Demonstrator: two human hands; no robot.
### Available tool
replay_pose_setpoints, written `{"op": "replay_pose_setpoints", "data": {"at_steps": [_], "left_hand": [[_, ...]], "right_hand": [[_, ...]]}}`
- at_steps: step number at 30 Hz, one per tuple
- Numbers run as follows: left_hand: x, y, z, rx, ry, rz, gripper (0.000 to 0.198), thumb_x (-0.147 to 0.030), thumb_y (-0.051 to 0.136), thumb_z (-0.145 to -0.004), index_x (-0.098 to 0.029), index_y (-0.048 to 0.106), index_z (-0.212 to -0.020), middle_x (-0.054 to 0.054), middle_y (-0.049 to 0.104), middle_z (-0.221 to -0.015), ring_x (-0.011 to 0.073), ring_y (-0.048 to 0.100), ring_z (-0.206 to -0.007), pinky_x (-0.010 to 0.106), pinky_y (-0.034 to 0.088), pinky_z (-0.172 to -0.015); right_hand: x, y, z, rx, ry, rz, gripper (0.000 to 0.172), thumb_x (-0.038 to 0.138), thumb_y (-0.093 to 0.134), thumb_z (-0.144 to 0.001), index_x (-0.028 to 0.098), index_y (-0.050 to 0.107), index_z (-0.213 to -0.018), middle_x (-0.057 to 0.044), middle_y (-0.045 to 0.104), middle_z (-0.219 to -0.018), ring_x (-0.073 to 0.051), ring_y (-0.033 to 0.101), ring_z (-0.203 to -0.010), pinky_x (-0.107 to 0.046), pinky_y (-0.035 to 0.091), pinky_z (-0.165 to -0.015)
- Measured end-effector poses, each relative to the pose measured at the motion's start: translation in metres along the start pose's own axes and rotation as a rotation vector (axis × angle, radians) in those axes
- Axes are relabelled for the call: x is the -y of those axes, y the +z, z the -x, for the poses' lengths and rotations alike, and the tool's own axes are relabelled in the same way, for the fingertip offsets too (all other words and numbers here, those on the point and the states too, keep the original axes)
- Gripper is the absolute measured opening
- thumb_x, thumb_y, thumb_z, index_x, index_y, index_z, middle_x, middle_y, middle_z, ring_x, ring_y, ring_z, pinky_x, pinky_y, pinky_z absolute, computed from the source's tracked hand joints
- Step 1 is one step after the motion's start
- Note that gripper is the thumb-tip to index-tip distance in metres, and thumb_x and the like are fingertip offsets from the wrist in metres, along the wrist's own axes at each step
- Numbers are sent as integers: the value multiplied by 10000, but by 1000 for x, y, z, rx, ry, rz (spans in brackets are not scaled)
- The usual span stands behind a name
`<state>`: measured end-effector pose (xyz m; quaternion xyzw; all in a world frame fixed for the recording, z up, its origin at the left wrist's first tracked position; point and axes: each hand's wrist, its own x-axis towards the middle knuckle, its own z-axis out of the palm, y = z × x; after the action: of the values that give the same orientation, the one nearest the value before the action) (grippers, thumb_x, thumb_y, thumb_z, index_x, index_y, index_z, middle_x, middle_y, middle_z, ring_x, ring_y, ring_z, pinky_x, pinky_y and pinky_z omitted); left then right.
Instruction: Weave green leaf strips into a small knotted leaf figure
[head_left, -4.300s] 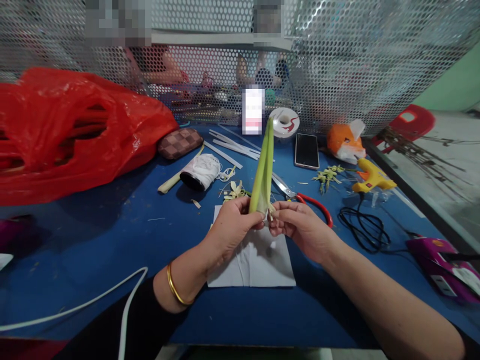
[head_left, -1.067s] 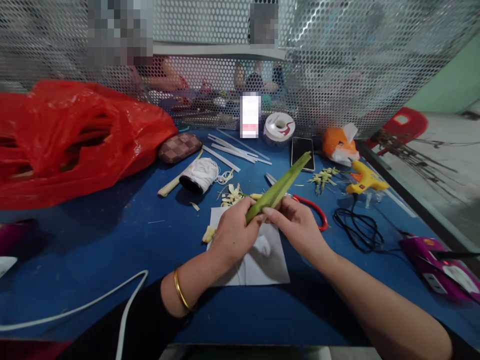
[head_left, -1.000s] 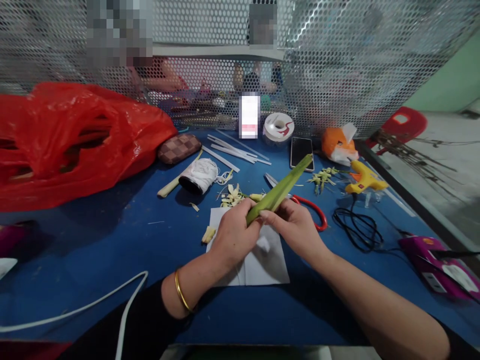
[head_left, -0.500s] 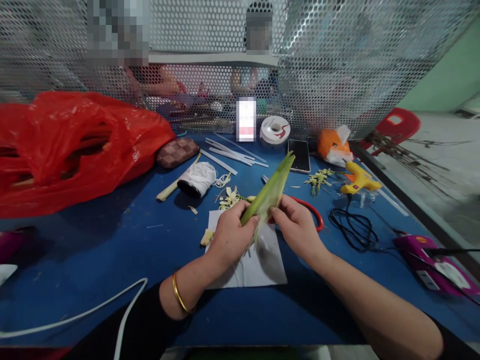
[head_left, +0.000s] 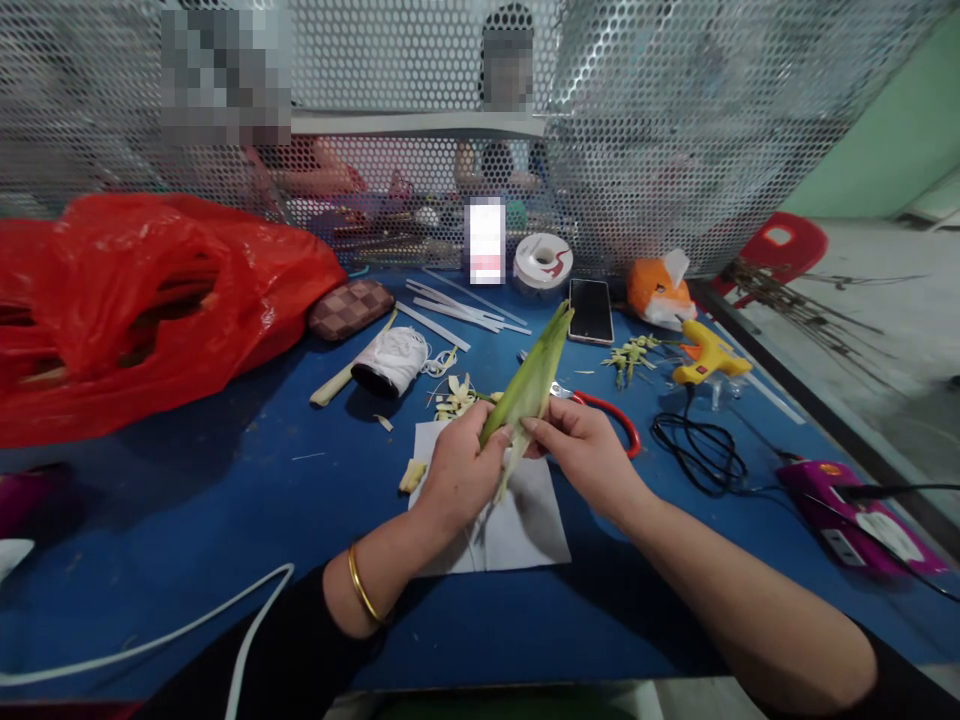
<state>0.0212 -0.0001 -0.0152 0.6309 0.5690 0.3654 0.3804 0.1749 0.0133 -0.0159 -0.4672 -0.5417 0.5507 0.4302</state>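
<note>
A long green corn husk [head_left: 534, 377], pointed at its far end and pale near the base, is held upright at a slant between my two hands. My left hand [head_left: 459, 462] is closed on its lower left side, thumb on the front. With thumb and fingers, my right hand [head_left: 581, 445] pinches the pale right edge. Beneath them lies a white paper sheet [head_left: 525, 540]. Red-handled scissors [head_left: 626, 425] rest just beyond my right hand, partly hidden by it. Small pale husk pieces [head_left: 456, 398] are scattered behind my left hand.
A red plastic bag [head_left: 247, 270] fills the left. Behind are a checkered pouch [head_left: 351, 309], a thread spool [head_left: 394, 358], white strips [head_left: 457, 312], a ribbon roll [head_left: 541, 262] and a phone [head_left: 591, 311]. At right are a yellow glue gun [head_left: 709, 355] and a purple power strip [head_left: 855, 515].
The husk's right edge has been drawn in and narrowed as my right hand moved slightly left and closer to my left. More of the scissors shows. The view has shifted slightly.
</note>
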Motion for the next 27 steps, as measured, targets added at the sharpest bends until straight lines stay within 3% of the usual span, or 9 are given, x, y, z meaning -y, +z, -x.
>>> {"op": "replay_pose_setpoints", "data": {"at_steps": [6,16,27], "left_hand": [[4,0,-1,-21,47,-58,56,-219,512,-866,-225,508,-810,-4,593,-745,189,547,-709,318,376,-652],[0,-2,1,-15,35,-38,128,-219,503,-876,-231,462,-755,-21,563,-667,183,548,-672,319,379,-656],[1,-5,-3,-40,21,-127,124,-195,513,-859,-229,454,-755,-16,568,-721,187,544,-707,307,359,-646]], "right_hand": [[2,0,1,0,57,-23,192,343,731,-722,193,617,-681,2,643,-683,-137,589,-612,-303,536,-637],[0,-2,-1,121,92,-53,150,333,748,-718,191,720,-760,-1,666,-704,-151,613,-669,-303,560,-661],[15,-5,6,195,158,-109,217,317,723,-734,183,607,-608,29,566,-602,-120,556,-584,-280,513,-635]]}}
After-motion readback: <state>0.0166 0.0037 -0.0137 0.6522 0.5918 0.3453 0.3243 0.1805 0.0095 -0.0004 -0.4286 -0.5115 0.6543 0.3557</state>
